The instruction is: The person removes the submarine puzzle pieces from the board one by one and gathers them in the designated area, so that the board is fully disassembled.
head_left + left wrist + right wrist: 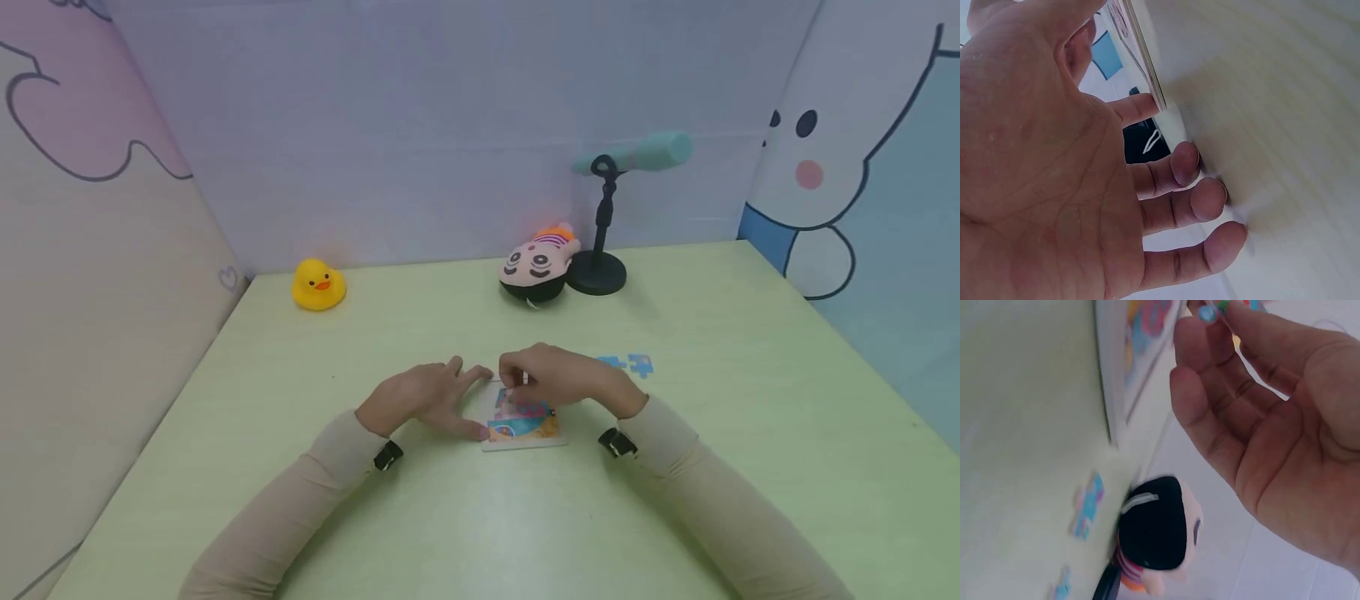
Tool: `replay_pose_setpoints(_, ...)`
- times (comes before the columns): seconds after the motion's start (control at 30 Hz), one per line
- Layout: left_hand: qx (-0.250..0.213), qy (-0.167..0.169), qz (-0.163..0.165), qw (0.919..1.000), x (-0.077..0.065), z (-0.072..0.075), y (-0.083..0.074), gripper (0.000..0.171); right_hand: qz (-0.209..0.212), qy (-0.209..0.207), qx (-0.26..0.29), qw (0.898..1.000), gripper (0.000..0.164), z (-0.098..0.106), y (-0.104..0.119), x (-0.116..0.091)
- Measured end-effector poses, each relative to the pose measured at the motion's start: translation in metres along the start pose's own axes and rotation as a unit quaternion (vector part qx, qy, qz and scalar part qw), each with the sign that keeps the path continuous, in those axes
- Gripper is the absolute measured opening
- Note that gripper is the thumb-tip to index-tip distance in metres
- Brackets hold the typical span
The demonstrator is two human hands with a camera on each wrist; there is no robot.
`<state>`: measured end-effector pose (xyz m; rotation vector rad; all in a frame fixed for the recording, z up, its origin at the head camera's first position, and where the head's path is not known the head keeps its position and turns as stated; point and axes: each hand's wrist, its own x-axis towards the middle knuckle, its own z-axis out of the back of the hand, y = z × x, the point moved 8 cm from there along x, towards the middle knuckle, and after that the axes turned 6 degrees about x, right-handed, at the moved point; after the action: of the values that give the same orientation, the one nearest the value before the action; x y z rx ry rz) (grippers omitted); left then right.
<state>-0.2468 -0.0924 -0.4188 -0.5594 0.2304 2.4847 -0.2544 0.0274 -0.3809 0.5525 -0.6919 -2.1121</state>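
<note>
A small picture puzzle [525, 429] in a pale frame lies on the table in front of me. My left hand [427, 396] is spread at its left side, thumb by the lower left edge. In the left wrist view, the index finger [1138, 107] touches the puzzle's edge and the other fingertips rest on the table. Over the upper part of the puzzle, my right hand [558, 375] pinches a small puzzle piece [1207, 314] with blue and green on it. Most of that piece is hidden by the fingers.
Two loose blue puzzle pieces [641, 364] lie right of the puzzle, one partly behind the right hand. Farther back are a yellow rubber duck [318, 286], a plush doll [536, 265] and a black stand [597, 273] holding a mint-green cylinder [652, 152]. Walls border the table.
</note>
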Motion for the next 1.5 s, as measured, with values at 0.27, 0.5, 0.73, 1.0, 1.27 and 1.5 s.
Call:
replay_pose_setpoints(0.27, -0.015, 0.012, 0.001, 0.9998, 0.001, -0.006, 0.000, 0.090, -0.063, 0.017, 0.034, 0.997, 0.007, 0.035, -0.027, -0.026)
replay_pose_setpoints(0.5, -0.018, -0.003, -0.006, 0.9998, 0.000, -0.001, 0.000, 0.089, -0.109, 0.044, 0.037, 0.992, 0.010, 0.044, -0.049, -0.039)
replay_pose_setpoints(0.73, -0.034, -0.001, -0.003, 0.9994, 0.000, -0.003, 0.001, 0.089, -0.153, 0.103, 0.057, 0.981, 0.010, 0.026, -0.063, -0.041)
replay_pose_setpoints(1.0, -0.020, -0.007, -0.005, 0.9998, -0.001, -0.002, 0.001, 0.088, -0.172, 0.098, 0.051, 0.979, 0.010, 0.026, -0.065, -0.044)
replay_pose_setpoints(1.27, -0.022, 0.005, 0.006, 0.9997, 0.001, -0.003, 0.001, 0.090, -0.157, 0.066, 0.028, 0.985, 0.011, 0.019, -0.051, -0.032)
replay_pose_setpoints(1.5, -0.019, 0.007, 0.006, 0.9998, 0.000, -0.002, 0.000, 0.090, -0.123, 0.075, 0.041, 0.989, 0.024, -0.005, -0.035, -0.012)
